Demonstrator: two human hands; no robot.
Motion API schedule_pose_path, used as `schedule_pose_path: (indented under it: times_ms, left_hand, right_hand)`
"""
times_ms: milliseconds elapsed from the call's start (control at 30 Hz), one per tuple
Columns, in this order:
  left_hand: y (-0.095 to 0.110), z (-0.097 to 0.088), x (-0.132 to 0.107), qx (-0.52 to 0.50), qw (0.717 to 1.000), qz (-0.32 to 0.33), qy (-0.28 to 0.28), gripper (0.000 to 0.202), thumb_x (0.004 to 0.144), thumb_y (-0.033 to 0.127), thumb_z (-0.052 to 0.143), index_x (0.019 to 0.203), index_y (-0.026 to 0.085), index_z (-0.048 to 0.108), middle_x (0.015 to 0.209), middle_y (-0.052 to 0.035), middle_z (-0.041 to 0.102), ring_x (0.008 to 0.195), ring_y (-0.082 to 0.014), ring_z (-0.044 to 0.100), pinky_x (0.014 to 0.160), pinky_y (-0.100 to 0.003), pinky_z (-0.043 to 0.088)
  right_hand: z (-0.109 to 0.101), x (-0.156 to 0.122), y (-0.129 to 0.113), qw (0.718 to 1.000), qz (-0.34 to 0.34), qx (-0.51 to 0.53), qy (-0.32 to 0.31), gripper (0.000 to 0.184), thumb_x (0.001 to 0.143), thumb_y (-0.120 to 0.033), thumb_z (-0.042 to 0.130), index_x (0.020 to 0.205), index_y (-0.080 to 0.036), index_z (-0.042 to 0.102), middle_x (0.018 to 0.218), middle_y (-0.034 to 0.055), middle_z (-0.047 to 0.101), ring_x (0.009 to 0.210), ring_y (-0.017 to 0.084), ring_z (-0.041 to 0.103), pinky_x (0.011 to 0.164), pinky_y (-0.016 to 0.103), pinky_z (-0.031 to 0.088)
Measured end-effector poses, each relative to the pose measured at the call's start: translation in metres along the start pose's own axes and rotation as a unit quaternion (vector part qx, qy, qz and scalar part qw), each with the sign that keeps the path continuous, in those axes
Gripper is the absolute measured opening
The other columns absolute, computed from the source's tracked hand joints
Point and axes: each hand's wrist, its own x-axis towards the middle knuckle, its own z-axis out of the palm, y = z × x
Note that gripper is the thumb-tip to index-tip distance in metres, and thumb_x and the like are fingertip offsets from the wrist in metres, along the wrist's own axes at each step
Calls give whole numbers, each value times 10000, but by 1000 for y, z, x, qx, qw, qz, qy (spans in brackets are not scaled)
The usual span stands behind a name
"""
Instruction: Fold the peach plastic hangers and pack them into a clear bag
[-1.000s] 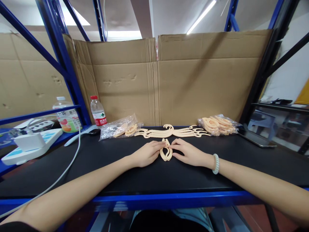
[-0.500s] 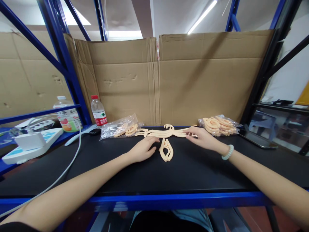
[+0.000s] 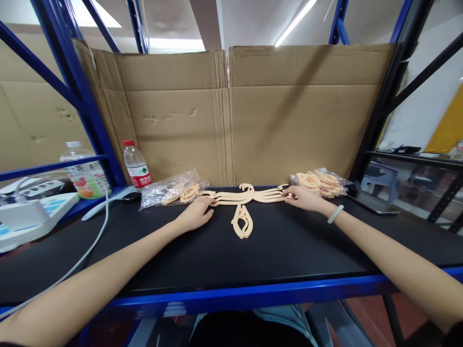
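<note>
Hangers (image 3: 249, 195) lie between left fingers (image 3: 205, 202) and right fingers (image 3: 292, 192).

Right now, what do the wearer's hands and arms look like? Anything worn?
Both the left hand and right hand are gloveless, forearms bare. The right wrist has a pale, ridged bracelet; the left wrist has none. A black sleeve edge shows at lower right.

Beyond the left hand (image 3: 195, 213), off to its left, 农夫山泉 can just be read, white on red, on the label (image 3: 139, 177) of the red-capped bottle (image 3: 135, 159); farther left, the larger bottle's (image 3: 87, 174) printed characters are too blurred to be made out.
</note>
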Motion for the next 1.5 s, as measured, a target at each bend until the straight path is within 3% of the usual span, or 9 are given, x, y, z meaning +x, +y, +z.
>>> schedule_pose_path:
  times_ms: [333, 633, 867, 1100, 1267, 1400, 1500]
  left_hand:
    - [4, 8, 5, 31, 999, 4, 25, 252, 874, 290, 450, 989, 135, 612, 982, -116, 583, 975, -258, 540, 912, -419, 417]
    - [8, 6, 6, -2, 1000, 8, 18, 214, 886, 301, 457, 863, 144, 601, 890, -84, 552, 881, -232, 527, 843, -386, 431]
    - [15, 3, 2, -60, 997, 16, 52, 204, 852, 339, 503, 847, 165, 608, 948, -78, 526, 879, -221, 540, 831, -381, 453]
    - [25, -6, 1, -90, 986, 48, 130, 263, 791, 303, 614, 1021, 190, 555, 1061, -76, 539, 1020, -230, 526, 898, -406, 456]
    - [29, -9, 1, -168, 969, 61, 168, 390, 795, 251, 605, 1168, 219, 496, 1196, -91, 515, 1116, -235, 509, 837, -383, 514]
    - [35, -9, 0, -202, 965, 16, 167, 410, 785, 226, 595, 1185, 205, 511, 1161, -92, 575, 978, -205, 587, 768, -337, 541]
    - [37, -8, -2, -235, 957, -1, 169, 387, 807, 240, 565, 1188, 184, 527, 1145, -105, 616, 924, -200, 624, 806, -362, 534]
  right_hand:
    - [20, 2, -2, 998, -19, -53, -12, 182, 847, -225, 541, 980, -138, 629, 983, 99, 619, 901, 212, 602, 817, 319, 456]
    - [21, 2, -13, 999, 3, -38, -4, 125, 862, -202, 510, 826, -175, 628, 874, 52, 651, 834, 187, 609, 740, 275, 429]
    - [5, -4, -26, 995, 36, -74, 50, 122, 881, -259, 502, 868, -193, 604, 787, 34, 673, 681, 169, 597, 583, 248, 373]
    - [1, -6, -31, 991, 21, -60, 118, 128, 887, -258, 487, 866, -200, 599, 772, 27, 680, 671, 175, 605, 592, 253, 378]
    - [5, -7, -41, 985, 13, -67, 159, 128, 893, -261, 484, 874, -204, 597, 755, 23, 677, 661, 177, 613, 566, 257, 363]
    - [11, -8, -51, 980, -11, -77, 182, 134, 903, -270, 482, 903, -201, 597, 773, 28, 682, 675, 183, 618, 575, 268, 372]
    - [13, -9, -53, 979, -30, -74, 187, 138, 910, -277, 478, 927, -206, 596, 828, 31, 689, 728, 195, 628, 596, 278, 398]
